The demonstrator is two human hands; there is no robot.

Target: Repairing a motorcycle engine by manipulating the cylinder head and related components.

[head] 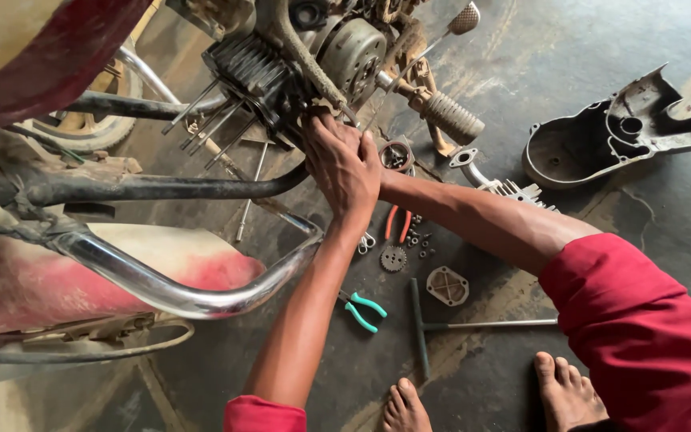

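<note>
My left hand [344, 164] lies flat, fingers curled on the engine [281, 72] at 12 o'clock; its studs [209, 116] point to 8 o'clock. My right hand hides beneath; its grip I cannot tell.

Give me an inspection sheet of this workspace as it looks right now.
Surface: stained, dark concrete floor.
Job's things: motorcycle engine, stripped, bare studs sticking out.
Clutter: engine cover, T-handle wrench, green-handled pliers, red-handled pliers, sprocket, square plate, loose nuts.
Grips: left hand and right hand pressed together at the engine's underside; what they hold is hidden.
Cables: thin cable looping under the chrome exhaust pipe.
Surroundings: person's bare feet, red sleeves.
</note>
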